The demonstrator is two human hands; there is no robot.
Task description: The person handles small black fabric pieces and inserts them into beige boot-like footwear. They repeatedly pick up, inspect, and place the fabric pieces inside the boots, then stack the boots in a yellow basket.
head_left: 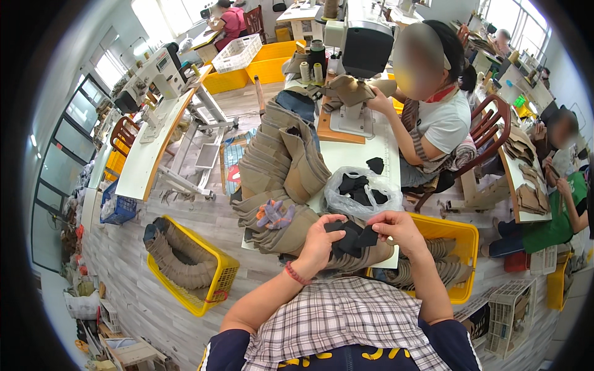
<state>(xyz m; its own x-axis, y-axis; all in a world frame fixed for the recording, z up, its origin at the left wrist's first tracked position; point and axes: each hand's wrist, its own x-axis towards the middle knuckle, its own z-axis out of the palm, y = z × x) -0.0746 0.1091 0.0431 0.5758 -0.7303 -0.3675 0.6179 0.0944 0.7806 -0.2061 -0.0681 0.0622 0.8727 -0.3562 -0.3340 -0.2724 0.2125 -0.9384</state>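
Note:
Between my hands are several small black fabric pieces (350, 240), held close over the table's near edge. My left hand (317, 248) is closed on some of them, thumb on top. At the right side of the bunch, my right hand (401, 234) pinches the edge of one black piece between thumb and fingers. Just beyond lies an open clear plastic bag (334, 199) with more black pieces in it, and a loose black piece (375, 164) rests beside it. Long stacks of tan-grey fabric parts (263, 164) fill the table's left side, with a purple and orange item (276, 215) on top.
Yellow crates of similar parts stand on the floor, one at left (230, 275) and one at right (467, 247). Across the table (331, 154), a person (442, 117) works fabric at a sewing machine (366, 52). A blue basket (119, 210) sits farther left.

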